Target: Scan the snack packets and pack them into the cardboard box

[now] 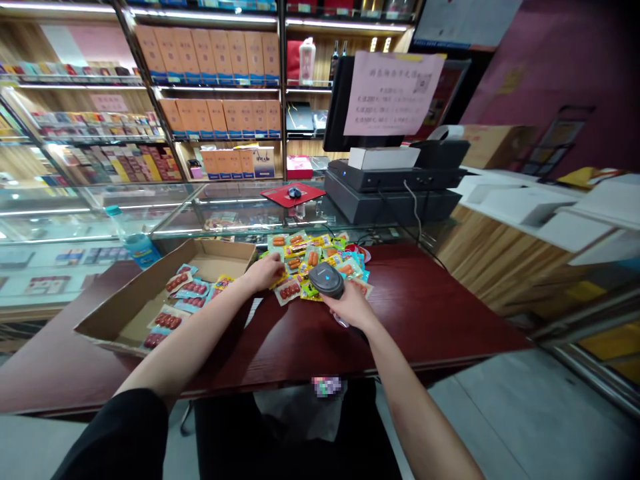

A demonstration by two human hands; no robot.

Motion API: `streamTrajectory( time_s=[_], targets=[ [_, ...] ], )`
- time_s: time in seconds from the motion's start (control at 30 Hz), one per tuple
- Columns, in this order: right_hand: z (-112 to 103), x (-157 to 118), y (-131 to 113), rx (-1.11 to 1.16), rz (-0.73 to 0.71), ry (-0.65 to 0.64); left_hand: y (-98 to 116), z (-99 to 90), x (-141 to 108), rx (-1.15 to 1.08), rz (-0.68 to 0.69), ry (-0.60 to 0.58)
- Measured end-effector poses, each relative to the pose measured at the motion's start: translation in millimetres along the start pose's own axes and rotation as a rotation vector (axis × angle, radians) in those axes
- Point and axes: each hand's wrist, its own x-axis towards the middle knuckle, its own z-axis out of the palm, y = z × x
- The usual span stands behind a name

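A pile of small snack packets (313,258), some with orange sausages showing, lies on the dark red table. At the pile's left edge is my left hand (266,272), its fingers bent down onto the packets; whether it grips one is too small to tell. My right hand (350,305) is wrapped round the handle of a dark grey barcode scanner (326,279), whose head is over the near side of the pile. Left of the pile, an open cardboard box (120,323) holds several packets of reddish meat snacks (169,320), partly behind my left forearm.
A plastic bottle (140,248) with a blue label stands behind the box. Beyond the table (440,320) are a glass counter (220,207), a red mouse pad (313,194) and a monitor with a pink paper sign (393,93). A cable runs down at the right.
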Motion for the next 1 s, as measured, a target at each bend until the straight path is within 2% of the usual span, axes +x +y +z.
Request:
streamTrajectory(
  time_s=[0.07,0.17,0.23,0.33,0.47,0.73,1.0],
  targets=[
    [0.0,0.0,-0.9,-0.004,0.004,0.011,-3.5,-7.0,-0.8,-0.080,-0.103,0.146],
    [0.3,-0.3,-3.1,-0.001,0.009,0.004,-8.4,-12.3,-0.9,-0.291,-0.327,0.395],
    [1.2,-0.7,-4.2,0.007,0.005,0.000,-10.3,-11.1,-0.1,-0.444,-0.449,0.470],
    [2.8,-1.5,-5.8,0.008,-0.009,0.002,-9.5,-4.9,1.3,-0.696,-0.522,0.453],
    [3.1,-3.1,-9.8,0.006,-0.025,-0.023,-1.2,0.5,1.6,-0.958,-0.533,0.337],
    [2.6,-5.3,-17.3,0.059,-0.036,-0.058,9.7,-1.7,1.1,-1.027,-0.580,0.282],
    [3.8,-4.2,-13.8,0.046,-0.034,-0.051,9.8,-3.0,1.5,-1.015,-0.603,0.303]
  ],
)
